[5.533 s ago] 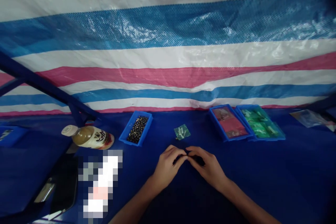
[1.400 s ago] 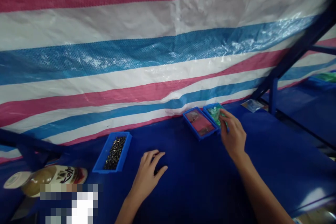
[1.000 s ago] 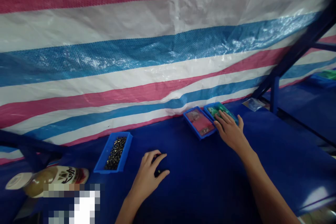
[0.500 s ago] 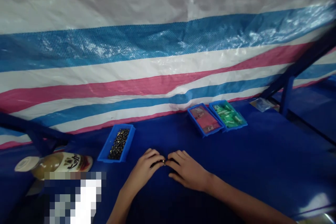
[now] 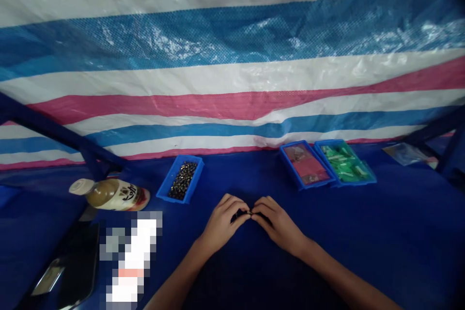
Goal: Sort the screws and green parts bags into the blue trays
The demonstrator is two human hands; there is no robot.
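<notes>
My left hand [image 5: 225, 217] and my right hand [image 5: 279, 222] meet fingertip to fingertip just above the blue tabletop. Thumb and index finger of each are pinched on a tiny dark and brass-coloured metal piece [image 5: 249, 212], mostly hidden by the fingertips. What kind of piece it is I cannot make out. Beyond my left hand is a blue tray [image 5: 164, 191] with many small black and brass-coloured pieces [image 5: 183, 180] in it. The pieces look similar to the held one.
At the back right, two blue trays stand side by side, one with pink contents [image 5: 310, 167], one with green packets [image 5: 343, 162]. A drink bottle [image 5: 116, 194] lies on the left, with a dark phone-like slab [image 5: 78, 266] nearer. Striped sheeting [image 5: 232, 77] hangs behind.
The view has swung, so the trays and bottle appear farther right. My right thumb, apart from its fingers before, has closed in on the small metal piece beside my left fingertips.
</notes>
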